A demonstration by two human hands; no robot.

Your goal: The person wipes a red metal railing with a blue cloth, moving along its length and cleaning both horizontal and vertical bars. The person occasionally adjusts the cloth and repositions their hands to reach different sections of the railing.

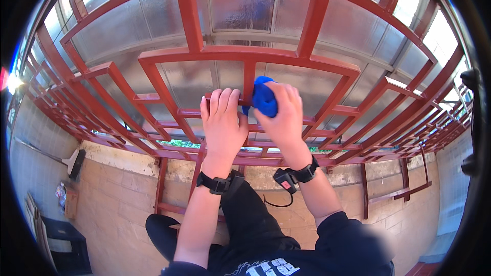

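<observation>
A red-painted metal lattice (245, 54) stands in front of me, made of square bars welded into nested rectangles. My right hand (282, 113) grips a bunched blue cloth (264, 97) and presses it to the right side of the upright middle bar (249, 73). Part of the cloth shows on the left side of that bar too. My left hand (224, 122) is wrapped over a short horizontal bar just left of the upright, fingers on top. Its thumb lies close to the cloth. Black straps with small devices sit on both wrists.
Behind the lattice are textured translucent panes (243, 5). A broom (74, 161) leans at the left wall, above a cardboard box (71, 202) and a dark plastic stool (65, 234). Red metal legs (364, 191) reach down to the tiled floor (111, 195).
</observation>
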